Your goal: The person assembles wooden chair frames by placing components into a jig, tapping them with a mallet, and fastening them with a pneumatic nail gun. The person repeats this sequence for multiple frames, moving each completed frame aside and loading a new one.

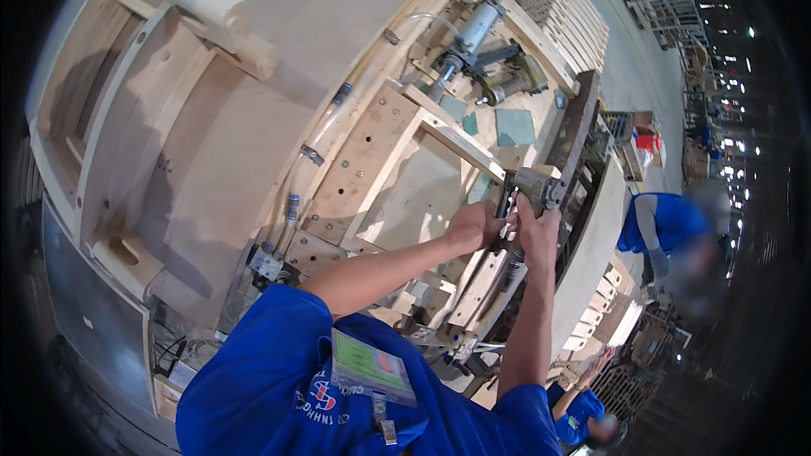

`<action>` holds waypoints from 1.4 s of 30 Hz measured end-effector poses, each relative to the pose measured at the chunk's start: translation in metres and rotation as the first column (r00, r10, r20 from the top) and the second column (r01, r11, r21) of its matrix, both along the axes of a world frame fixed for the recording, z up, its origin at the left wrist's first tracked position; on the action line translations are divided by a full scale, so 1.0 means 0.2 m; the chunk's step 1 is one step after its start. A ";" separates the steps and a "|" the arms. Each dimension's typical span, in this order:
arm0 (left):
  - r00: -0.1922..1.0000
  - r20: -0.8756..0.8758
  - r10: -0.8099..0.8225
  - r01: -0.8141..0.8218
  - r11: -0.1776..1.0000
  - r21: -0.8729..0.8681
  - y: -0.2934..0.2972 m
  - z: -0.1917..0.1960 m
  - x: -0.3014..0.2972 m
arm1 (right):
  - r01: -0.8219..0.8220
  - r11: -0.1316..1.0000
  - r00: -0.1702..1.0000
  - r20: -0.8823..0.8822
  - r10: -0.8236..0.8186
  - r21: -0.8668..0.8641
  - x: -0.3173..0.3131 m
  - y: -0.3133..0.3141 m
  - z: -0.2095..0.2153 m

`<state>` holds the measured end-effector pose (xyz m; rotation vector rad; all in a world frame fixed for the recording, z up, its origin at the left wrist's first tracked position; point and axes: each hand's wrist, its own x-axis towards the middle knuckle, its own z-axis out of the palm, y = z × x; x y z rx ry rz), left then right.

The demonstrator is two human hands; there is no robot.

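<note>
Both my hands meet at a grey-metal air nail gun (pixel 541 186) over the right part of a wooden work fixture (pixel 346 160). My right hand (pixel 536 224) is closed on the gun, thumb and fingers near its body. Against the gun's narrow side, my left hand (pixel 477 226) is closed too, fingertips pinched close to the right thumb. A thin pale strip shows between the hands, too small to name. Beyond them on the fixture lie a second, dark and olive air nail gun (pixel 514 80) and a silver air cylinder (pixel 480 25).
A curved wooden furniture frame (pixel 135 110) stands at left. Stacked slatted wood parts (pixel 568 17) are at the far side. Air hoses (pixel 325 122) run along the fixture's left edge. A pale board (pixel 583 262) stands right of my hands. Two people in blue (pixel 663 219) work at right.
</note>
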<state>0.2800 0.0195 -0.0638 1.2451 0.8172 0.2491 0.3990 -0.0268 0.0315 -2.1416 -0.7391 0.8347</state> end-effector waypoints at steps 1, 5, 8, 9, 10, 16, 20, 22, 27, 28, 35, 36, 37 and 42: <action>0.996 0.061 0.062 -0.060 0.998 -0.032 0.01 0.01 -0.03 | -0.084 0.996 0.996 -0.004 0.084 -0.019 0.00 0.03 0.01; 0.954 -0.023 0.298 -0.298 0.955 0.002 0.07 0.00 -0.10 | -0.484 0.872 0.840 0.241 0.487 -0.075 -0.07 0.27 0.00; 0.869 0.043 0.492 -0.493 0.870 0.011 0.17 -0.07 -0.14 | -0.626 0.768 0.730 0.247 0.637 -0.131 -0.17 0.52 0.03; 0.864 0.028 0.503 -0.504 0.863 0.025 0.21 -0.07 -0.15 | -0.667 0.730 0.691 0.242 0.681 -0.150 -0.20 0.59 0.02; 0.858 0.012 0.513 -0.513 0.857 0.040 0.24 -0.07 -0.16 | -0.690 0.712 0.679 0.228 0.698 -0.127 -0.21 0.63 0.03; 0.839 -0.108 0.533 -0.533 0.845 0.027 0.35 -0.08 -0.18 | -0.692 0.700 0.670 0.203 0.714 -0.175 -0.25 0.75 -0.02; 0.856 -0.110 0.505 -0.506 0.862 0.021 0.37 -0.09 -0.19 | -0.716 0.664 0.629 0.212 0.748 -0.217 -0.27 0.78 0.01; 0.854 -0.097 0.511 -0.512 0.859 0.010 0.37 -0.08 -0.19 | -0.707 0.672 0.647 0.181 0.741 -0.220 -0.27 0.79 0.00; 0.845 -0.078 0.529 -0.529 0.848 0.029 0.36 -0.10 -0.17 | -0.683 0.672 0.654 0.170 0.737 -0.285 -0.24 0.80 -0.03; 0.845 -0.078 0.529 -0.528 0.849 0.034 0.36 -0.11 -0.16 | -0.684 0.670 0.650 0.175 0.739 -0.289 -0.24 0.80 -0.04; 0.873 -0.065 0.484 -0.483 0.875 0.032 0.18 -0.07 -0.28 | -0.691 0.703 0.672 0.209 0.711 -0.169 -0.35 0.55 0.05; 0.894 -0.054 0.445 -0.446 0.895 -0.008 0.12 -0.04 -0.33 | -0.697 0.707 0.682 0.198 0.704 -0.119 -0.37 0.48 0.06; 0.912 -0.042 0.407 -0.409 0.911 -0.049 0.05 -0.01 -0.39 | -0.700 0.699 0.679 0.165 0.715 -0.147 -0.39 0.42 0.06; 0.985 -0.065 0.158 -0.171 0.922 -0.348 -0.23 0.04 -0.76 | -0.754 0.640 0.641 0.043 0.766 -0.152 -0.64 0.11 0.08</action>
